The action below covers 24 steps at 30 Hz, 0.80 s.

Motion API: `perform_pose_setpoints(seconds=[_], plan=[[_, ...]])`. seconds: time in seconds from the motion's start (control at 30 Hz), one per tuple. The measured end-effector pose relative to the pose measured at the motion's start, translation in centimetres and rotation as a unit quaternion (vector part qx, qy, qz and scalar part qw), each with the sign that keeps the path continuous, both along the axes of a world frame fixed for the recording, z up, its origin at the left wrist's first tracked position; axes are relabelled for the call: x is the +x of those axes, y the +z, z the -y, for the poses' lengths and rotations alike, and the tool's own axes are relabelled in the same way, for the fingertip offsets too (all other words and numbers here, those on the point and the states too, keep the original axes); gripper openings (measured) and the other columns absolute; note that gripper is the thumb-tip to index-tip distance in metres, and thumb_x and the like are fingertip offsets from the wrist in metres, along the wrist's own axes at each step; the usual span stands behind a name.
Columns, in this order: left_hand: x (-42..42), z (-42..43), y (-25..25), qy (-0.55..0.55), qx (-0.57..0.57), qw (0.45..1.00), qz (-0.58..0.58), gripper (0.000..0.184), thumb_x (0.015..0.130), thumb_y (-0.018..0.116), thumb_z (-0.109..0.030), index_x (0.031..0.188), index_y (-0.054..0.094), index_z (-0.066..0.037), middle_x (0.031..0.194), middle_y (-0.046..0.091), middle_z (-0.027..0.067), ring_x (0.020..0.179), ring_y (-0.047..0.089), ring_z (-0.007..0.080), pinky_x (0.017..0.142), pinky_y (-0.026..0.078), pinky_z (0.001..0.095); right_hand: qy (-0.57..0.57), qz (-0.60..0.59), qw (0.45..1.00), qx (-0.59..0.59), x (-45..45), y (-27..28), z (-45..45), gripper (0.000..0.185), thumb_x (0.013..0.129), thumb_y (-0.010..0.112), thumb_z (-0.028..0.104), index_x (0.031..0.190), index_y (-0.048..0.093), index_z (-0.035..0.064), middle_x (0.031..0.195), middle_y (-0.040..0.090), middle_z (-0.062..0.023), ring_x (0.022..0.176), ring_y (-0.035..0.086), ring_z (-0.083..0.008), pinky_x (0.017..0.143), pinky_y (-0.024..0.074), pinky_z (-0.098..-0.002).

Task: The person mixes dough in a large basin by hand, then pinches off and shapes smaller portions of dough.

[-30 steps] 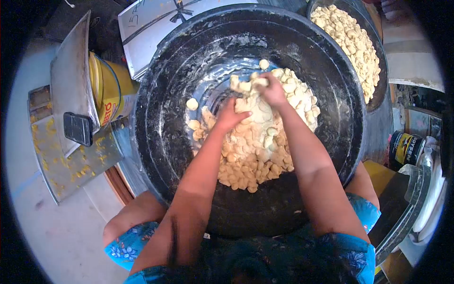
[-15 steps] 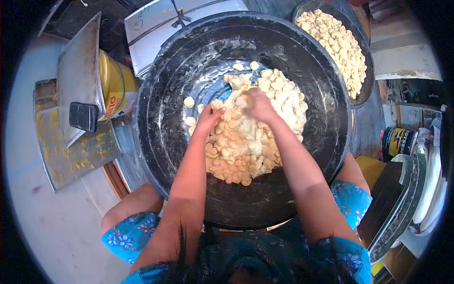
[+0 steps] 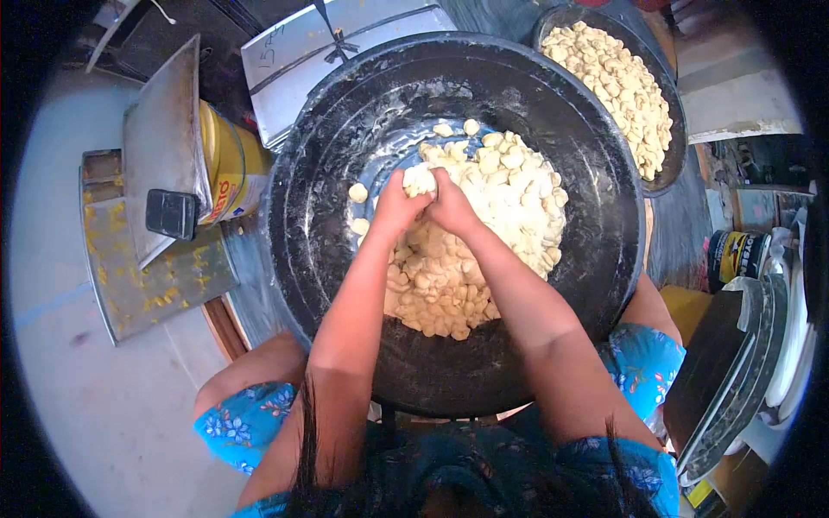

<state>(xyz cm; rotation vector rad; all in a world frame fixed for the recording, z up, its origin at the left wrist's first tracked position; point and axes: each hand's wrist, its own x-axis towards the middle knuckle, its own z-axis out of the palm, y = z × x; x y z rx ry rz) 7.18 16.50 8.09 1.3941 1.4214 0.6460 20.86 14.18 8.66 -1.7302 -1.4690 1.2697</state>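
A large black basin dusted with flour sits between my knees. In it lies a heap of small, pale, floured dough pieces. Over the heap's left part, my left hand and my right hand are brought together. Cupped between them is a whitish clump of dough pieces, showing above the thumbs. Both hands have curled fingers, partly hidden under the clump. A few single pieces rest apart on the basin floor, to the left and beyond the hands.
Beyond the basin on the right stands a smaller black tub full of similar dough pieces. At left are a yellow bucket, a leaning metal sheet and a stained tray. A tied white stack lies behind; a dark jar stands right.
My hands, apart in the heap before, have come together around a clump of dough pieces. The right hand moved left and slightly nearer. The whole view shifted a little.
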Motion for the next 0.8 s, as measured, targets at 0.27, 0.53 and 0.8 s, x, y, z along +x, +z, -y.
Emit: perform_pose_setpoints(seconds=[0.27,0.53,0.8], plan=[[-2.1,0.8,23.0,-0.013,0.174,0.984,-0.025,0.053,0.071,0.074,-0.028,0.11,0.052,0.001,0.092,0.065,0.0169,0.084,0.065,0.0273,0.075,0.05,0.0361,0.074,-0.15,0.967,0.19,0.3,17.9,-1.1,0.051,0.069,0.06,0.0,0.117,0.044,0.0009,0.107,0.054,-0.0081,0.103,0.053,-0.0171,0.091,0.0412,-0.0297],[-3.3,9.6,29.8,-0.101,-0.078,0.835,0.535,0.076,0.082,0.05,-0.064,0.133,0.038,-0.009,0.124,0.053,0.0071,0.113,0.053,0.0212,0.097,0.042,0.0391,0.15,-0.311,0.924,0.167,0.1,31.6,7.7,0.063,0.068,0.079,0.013,0.12,0.046,-0.0036,0.107,0.059,-0.0101,0.095,0.056,-0.0167,0.084,0.0471,-0.0293],[-2.4,18.5,29.0,0.02,-0.214,0.771,0.599,0.068,0.088,0.04,-0.059,0.132,0.04,-0.007,0.124,0.054,0.0119,0.114,0.053,0.0261,0.097,0.042,0.0437,0.161,0.079,0.927,0.33,2.0,31.8,19.1,0.051,0.072,0.073,0.022,0.116,0.052,0.0064,0.107,0.051,-0.0118,0.095,0.057,-0.0281,0.075,0.0497,-0.0362]])
